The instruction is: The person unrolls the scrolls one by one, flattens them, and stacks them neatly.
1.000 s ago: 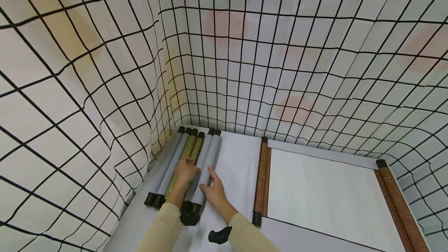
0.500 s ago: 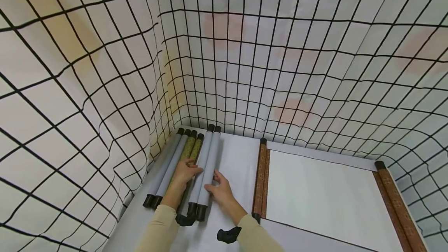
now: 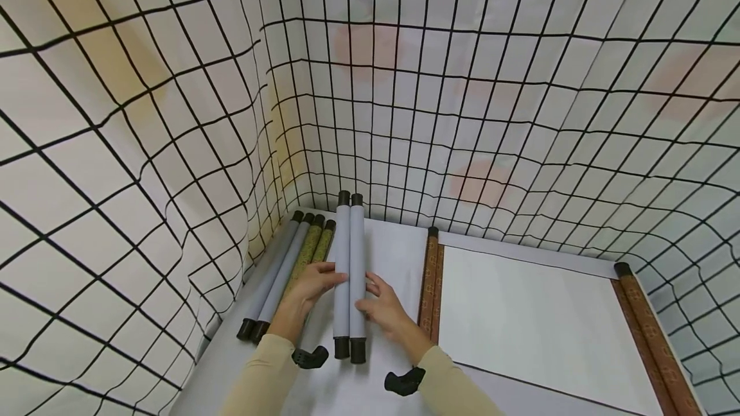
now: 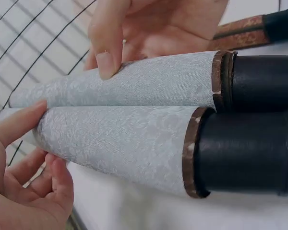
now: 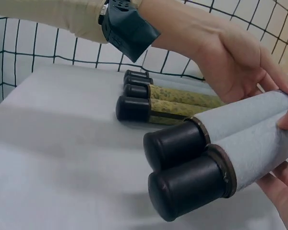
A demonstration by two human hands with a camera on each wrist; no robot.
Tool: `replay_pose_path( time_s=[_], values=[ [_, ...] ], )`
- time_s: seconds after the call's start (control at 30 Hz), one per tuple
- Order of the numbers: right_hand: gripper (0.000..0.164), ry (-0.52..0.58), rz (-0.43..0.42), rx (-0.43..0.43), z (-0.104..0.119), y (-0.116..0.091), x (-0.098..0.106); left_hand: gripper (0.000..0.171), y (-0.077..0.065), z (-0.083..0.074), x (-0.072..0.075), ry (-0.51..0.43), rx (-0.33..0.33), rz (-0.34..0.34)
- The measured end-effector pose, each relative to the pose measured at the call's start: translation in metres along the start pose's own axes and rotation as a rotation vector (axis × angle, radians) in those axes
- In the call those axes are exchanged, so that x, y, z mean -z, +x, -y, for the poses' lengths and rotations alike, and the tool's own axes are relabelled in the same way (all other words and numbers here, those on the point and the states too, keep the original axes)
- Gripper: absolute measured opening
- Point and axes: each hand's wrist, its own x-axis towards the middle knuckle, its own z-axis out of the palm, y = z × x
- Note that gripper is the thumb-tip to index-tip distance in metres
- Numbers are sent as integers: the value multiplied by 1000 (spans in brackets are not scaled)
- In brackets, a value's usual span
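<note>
A pale blue-grey patterned scroll [image 3: 342, 300], rolled from both ends into two parallel rolls with black end knobs [image 5: 194, 184], is raised above the white table. On its left side my left hand [image 3: 309, 286] holds it, thumb on top and fingers curled beneath the near roll in the left wrist view. My right hand [image 3: 386, 308] grips the other roll from the right, its thumb [image 4: 105, 64] pressing on the patterned surface. The two rolls lie side by side, touching. Parts of the fingers are hidden under the rolls.
Left of my hands lie a yellow-green scroll [image 3: 313, 246] and another grey-blue scroll [image 3: 280, 281], each a pair of rolls. At right a brown-ended scroll [image 3: 430, 281] lies spread, showing its white sheet [image 3: 537, 320]. Black netting [image 3: 405, 114] encloses the back and sides.
Both hands have lifted the pale blue-grey scroll off the table beside the yellow-green one and shifted it right, turning it more straight ahead. The right hand has moved right along with it.
</note>
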Motion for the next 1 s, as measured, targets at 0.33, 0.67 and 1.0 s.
replay_pose_path(
  time_s=[0.33,0.67,1.0],
  values=[
    [83,-95,-39,4,18,-25,41,42,2,-2,-45,-99,5,172],
    [79,-225,-110,10,34,-44,72,40,7,-2,-84,-138,-3,223],
    [70,-228,-162,63,51,-57,94,31,9,-8,-114,-207,-14,332]
  ],
)
